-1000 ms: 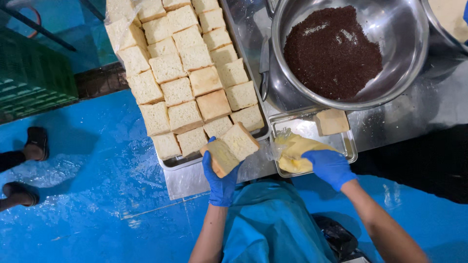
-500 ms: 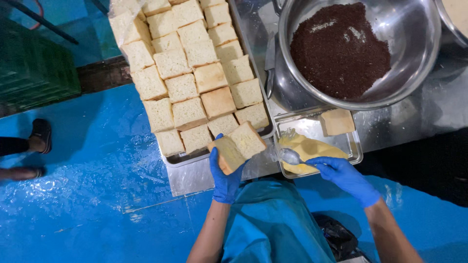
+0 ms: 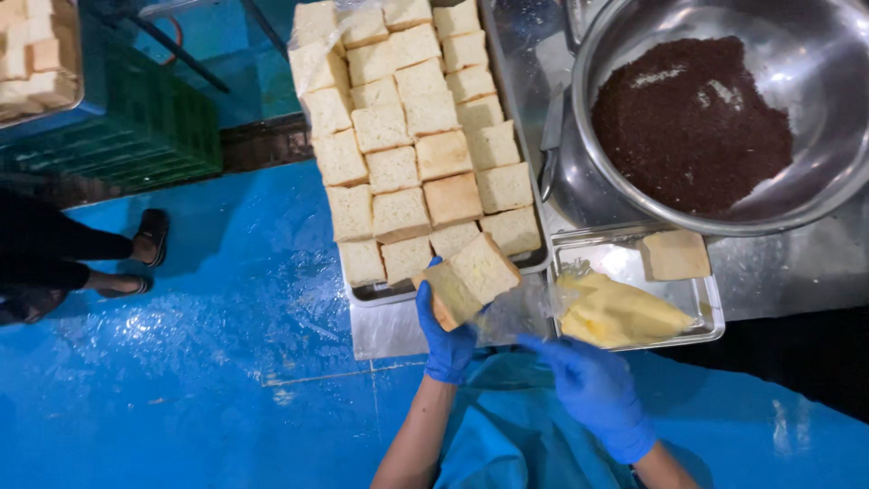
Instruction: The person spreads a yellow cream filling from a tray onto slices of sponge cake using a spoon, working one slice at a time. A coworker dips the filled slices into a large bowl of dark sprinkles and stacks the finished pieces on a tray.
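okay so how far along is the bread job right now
Hard to say what's done: no finished pieces show. In hand: the left hand holds two bread slices; the right hand is empty, near the butter tray. Left: a full tray of plain bread slices and the bowl of chocolate sprinkles.

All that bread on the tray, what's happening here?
A person in blue gloves stands at a metal counter. The left hand holds two bread slices above the near end of a tray of slices. The right hand is by a small tray with a yellow spread. A steel bowl of dark crumbs sits behind.
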Demonstrator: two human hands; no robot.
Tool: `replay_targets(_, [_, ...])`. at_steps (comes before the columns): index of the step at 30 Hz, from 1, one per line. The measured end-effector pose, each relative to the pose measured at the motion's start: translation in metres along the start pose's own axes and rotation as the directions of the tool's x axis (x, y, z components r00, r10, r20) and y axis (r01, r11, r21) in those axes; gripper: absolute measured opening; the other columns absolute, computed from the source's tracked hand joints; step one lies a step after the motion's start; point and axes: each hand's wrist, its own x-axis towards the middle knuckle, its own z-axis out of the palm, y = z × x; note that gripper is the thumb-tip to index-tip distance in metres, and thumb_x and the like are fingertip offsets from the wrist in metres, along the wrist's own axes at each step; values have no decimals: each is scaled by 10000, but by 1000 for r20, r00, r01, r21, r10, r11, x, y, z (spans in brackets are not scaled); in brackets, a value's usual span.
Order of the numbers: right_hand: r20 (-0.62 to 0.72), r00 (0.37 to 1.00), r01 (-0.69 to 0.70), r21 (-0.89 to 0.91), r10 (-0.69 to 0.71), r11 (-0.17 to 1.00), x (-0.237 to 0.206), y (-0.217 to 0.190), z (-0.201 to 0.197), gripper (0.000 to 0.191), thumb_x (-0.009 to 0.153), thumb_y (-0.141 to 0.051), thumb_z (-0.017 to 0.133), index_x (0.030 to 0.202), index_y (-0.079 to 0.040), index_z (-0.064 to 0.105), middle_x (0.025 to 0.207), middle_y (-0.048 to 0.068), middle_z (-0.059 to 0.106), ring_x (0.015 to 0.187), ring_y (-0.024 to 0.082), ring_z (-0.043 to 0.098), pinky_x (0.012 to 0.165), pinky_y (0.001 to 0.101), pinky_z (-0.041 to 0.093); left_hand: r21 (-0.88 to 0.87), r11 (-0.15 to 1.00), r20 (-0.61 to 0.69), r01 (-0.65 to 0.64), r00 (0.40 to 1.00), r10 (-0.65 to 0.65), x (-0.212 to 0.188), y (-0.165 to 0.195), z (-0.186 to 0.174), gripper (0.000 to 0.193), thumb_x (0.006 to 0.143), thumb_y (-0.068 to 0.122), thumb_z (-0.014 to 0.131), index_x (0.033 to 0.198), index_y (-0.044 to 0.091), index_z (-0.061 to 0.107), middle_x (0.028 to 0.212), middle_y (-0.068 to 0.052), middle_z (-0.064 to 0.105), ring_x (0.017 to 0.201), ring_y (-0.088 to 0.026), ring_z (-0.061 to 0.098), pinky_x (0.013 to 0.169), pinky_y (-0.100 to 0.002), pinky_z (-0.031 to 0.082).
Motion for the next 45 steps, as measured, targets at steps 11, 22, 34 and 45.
replay_targets(11, [110, 994, -40, 233, 14, 972, 19, 43, 39, 325, 958, -200, 599, 1233, -277, 753, 1017, 110, 789, 865, 229, 763, 775, 355, 581, -67, 997, 32, 35, 999, -33, -6, -17, -25, 652, 976, 545, 570, 1495, 158, 503, 1407, -74, 614, 1296, -257, 582, 1101, -441, 462])
replay_targets(22, [75, 994, 45, 342, -75, 939, 56, 117, 85, 328, 985, -143, 593, 1284, -174, 725, 1132, 132, 799, 1075, 130, 726, 893, 282, 526, -44, 998, 23, -46, 999, 47, -8, -15, -11, 586, 979, 512, 562, 1508, 272, 490, 1430, -7, 603, 1323, -219, 580, 1100, -448, 480])
replay_targets(34, [226, 953, -211, 17, 201, 977, 38, 87, 87, 357, 1015, -202, 627, 1341, -287, 745, 986, 116, 780, 884, 168, 748, 873, 290, 555, -96, 994, -14, -59, 998, 58, -24, -5, -6, 590, 933, 519, 603, 1461, 266, 522, 1365, -12, 637, 1260, -223, 603, 1015, -454, 500])
replay_targets(45, [203, 943, 327, -443, -262, 835, 59, 124, 62, 727, 759, -105, 644, 1453, -317, 602, 819, 88, 642, 782, 305, 690, 730, 434, 576, -15, 989, 27, -144, 989, 144, -26, 4, -3, 595, 961, 453, 625, 1487, 210, 489, 1379, -14, 597, 1288, -182, 579, 1099, -356, 471])
